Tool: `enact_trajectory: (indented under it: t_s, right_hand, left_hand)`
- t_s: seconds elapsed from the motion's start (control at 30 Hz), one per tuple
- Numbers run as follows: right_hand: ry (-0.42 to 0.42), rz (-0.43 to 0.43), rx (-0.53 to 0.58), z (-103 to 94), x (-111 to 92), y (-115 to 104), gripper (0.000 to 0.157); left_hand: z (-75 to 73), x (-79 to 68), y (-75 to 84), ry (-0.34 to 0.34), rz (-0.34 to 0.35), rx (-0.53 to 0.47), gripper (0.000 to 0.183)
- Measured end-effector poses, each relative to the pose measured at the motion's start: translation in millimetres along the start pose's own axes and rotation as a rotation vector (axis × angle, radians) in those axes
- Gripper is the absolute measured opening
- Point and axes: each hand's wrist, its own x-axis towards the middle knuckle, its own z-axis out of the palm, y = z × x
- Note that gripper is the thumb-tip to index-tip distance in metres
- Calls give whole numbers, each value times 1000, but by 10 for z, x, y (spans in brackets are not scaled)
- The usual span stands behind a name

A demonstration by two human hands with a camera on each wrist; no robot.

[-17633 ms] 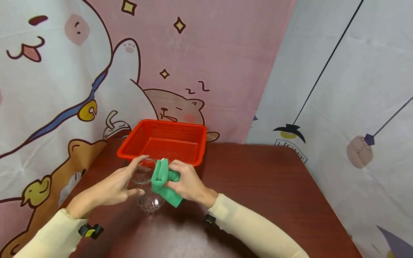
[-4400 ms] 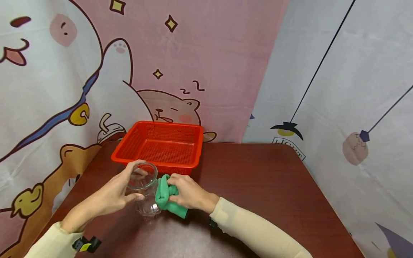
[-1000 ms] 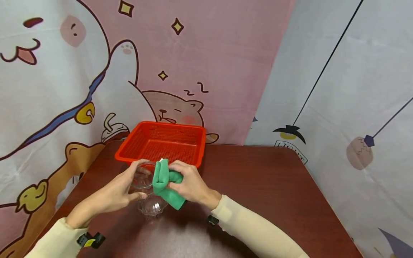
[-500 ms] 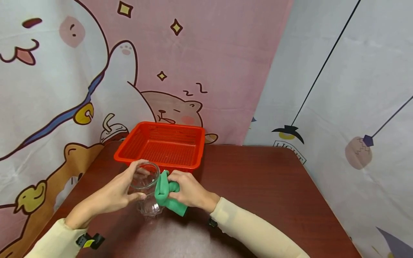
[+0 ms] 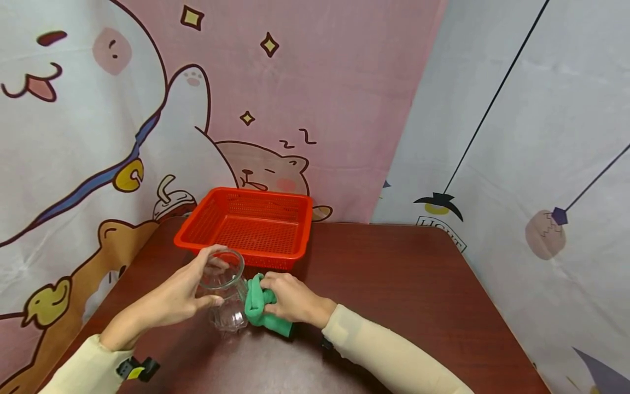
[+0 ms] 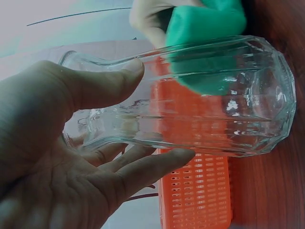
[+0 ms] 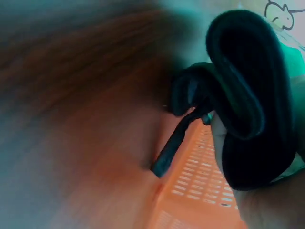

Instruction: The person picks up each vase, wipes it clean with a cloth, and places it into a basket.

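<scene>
Head: vase (image 5: 231, 296) mouth-up, axis upright

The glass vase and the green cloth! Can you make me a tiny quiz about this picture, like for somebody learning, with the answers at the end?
1. Which hand holds the green cloth, left or right?
2. Fill the gap: the left hand grips the glass vase by its narrow ____.
3. True or false: the basket beyond the vase is blue.

Key:
1. The right hand.
2. Neck.
3. False: it is red.
</scene>
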Motion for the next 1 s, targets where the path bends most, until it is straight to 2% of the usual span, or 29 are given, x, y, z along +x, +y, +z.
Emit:
enact_trajectory:
  t_s: [0.17, 0.67, 1.0]
  right_hand:
    - [-45, 2, -29, 49, -18, 33, 22]
    - [-53, 48, -17, 50, -25, -6, 29]
    - [1, 42, 101, 52, -31, 4, 31]
  left_hand:
    - [3, -2, 8, 3, 2, 7, 101]
    - [6, 8, 0, -3, -3, -9, 101]
    - [0, 1, 0, 4, 13, 10, 101]
